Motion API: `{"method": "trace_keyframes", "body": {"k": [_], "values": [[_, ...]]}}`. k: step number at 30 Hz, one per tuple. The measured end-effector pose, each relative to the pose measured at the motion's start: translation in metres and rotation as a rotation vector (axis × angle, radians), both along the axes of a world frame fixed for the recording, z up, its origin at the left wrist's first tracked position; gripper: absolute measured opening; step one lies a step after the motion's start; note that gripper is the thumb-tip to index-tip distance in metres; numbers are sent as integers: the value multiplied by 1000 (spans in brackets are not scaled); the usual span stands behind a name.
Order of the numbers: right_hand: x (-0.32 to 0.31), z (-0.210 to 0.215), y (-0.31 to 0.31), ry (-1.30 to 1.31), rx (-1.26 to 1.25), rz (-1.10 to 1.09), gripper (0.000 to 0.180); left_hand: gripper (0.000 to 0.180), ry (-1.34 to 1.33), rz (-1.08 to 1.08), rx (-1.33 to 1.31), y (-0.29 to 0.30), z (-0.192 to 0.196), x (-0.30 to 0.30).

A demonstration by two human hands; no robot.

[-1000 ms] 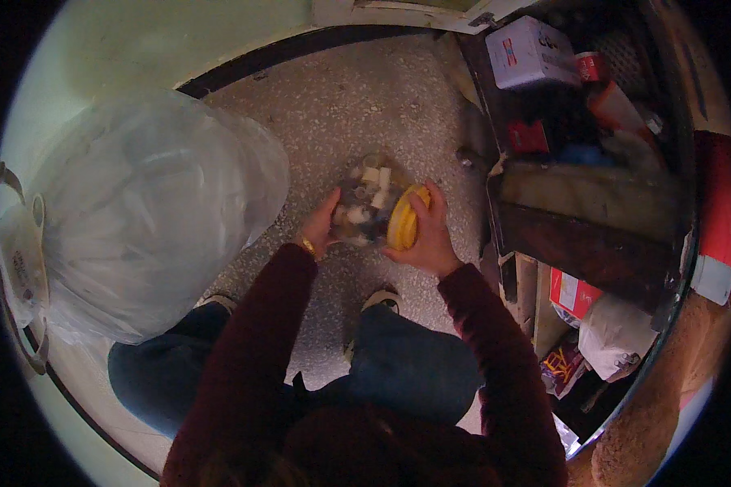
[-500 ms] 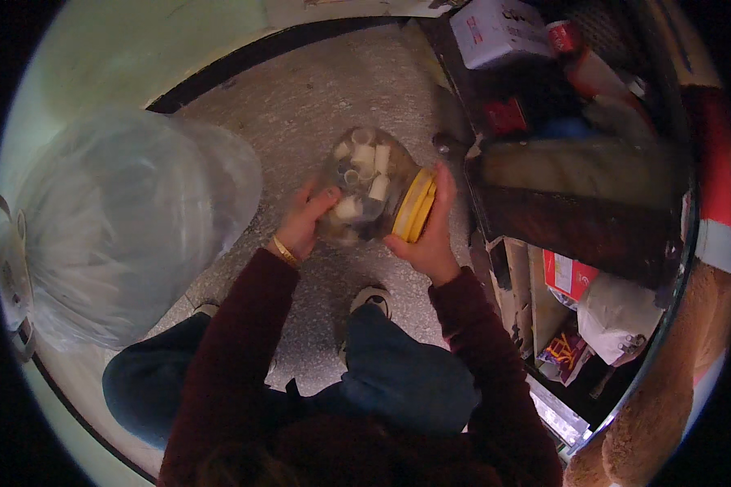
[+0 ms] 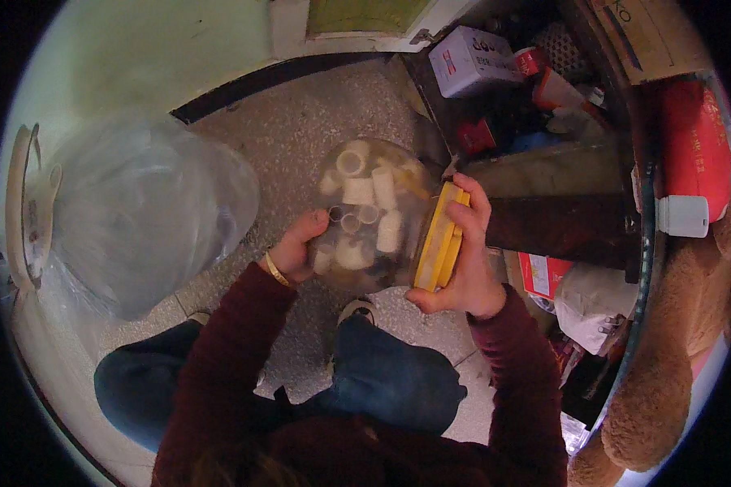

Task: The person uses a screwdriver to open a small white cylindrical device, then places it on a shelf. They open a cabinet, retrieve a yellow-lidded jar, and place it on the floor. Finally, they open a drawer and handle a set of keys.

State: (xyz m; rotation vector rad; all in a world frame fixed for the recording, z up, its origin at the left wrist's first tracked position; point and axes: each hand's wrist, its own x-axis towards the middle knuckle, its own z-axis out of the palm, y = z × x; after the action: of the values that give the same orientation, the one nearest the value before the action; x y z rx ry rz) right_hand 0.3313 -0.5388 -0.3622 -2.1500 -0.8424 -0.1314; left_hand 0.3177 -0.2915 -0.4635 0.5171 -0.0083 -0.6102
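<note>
Between my two hands is a big clear round jar [image 3: 341, 276], tipped on its side above the floor. Inside it lie several pale rolls [image 3: 357, 192], bandage-like, and a few small rings. My left hand [image 3: 295, 243] cups the jar's rounded base, thumb on the near wall. At the other end, my right hand [image 3: 471, 252] grips the yellow screw lid [image 3: 443, 235], which is on the jar; its thumb presses the lower rim and its fingers wrap the upper edge. Part of the left fingers is hidden behind the jar.
A large, clear plastic bag [image 3: 150, 219] bulges at the left beside a pale wall. On the right, a dark cabinet [image 3: 564, 219] holds a white box [image 3: 471, 61], red packets and a white bag [image 3: 593, 304]. A brown plush toy [image 3: 650, 406] hangs at the near right. Speckled floor [image 3: 300, 105] lies beneath.
The jar has come closer to me and looks larger, shifted slightly right and down. Both hands moved with it, still holding the base and the lid. My view has shifted too.
</note>
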Motion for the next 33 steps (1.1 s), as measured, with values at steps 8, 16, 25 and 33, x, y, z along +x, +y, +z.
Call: {"method": "trace_keyframes", "body": {"k": [8,16,25,33], "values": [[-12,56,-11,-261,-591,606,75,60,344,-156,-195,-20,-1,-36],[-32,14,-32,-477,-150,291,74,66,135,-222,10,-6,28,-30],[-38,2,-12,630,562,-60,148,120,-246,170,235,-16,50,-23],[-28,9,-19,892,708,-109,138,126,-386,296,361,-22,46,-32]]}}
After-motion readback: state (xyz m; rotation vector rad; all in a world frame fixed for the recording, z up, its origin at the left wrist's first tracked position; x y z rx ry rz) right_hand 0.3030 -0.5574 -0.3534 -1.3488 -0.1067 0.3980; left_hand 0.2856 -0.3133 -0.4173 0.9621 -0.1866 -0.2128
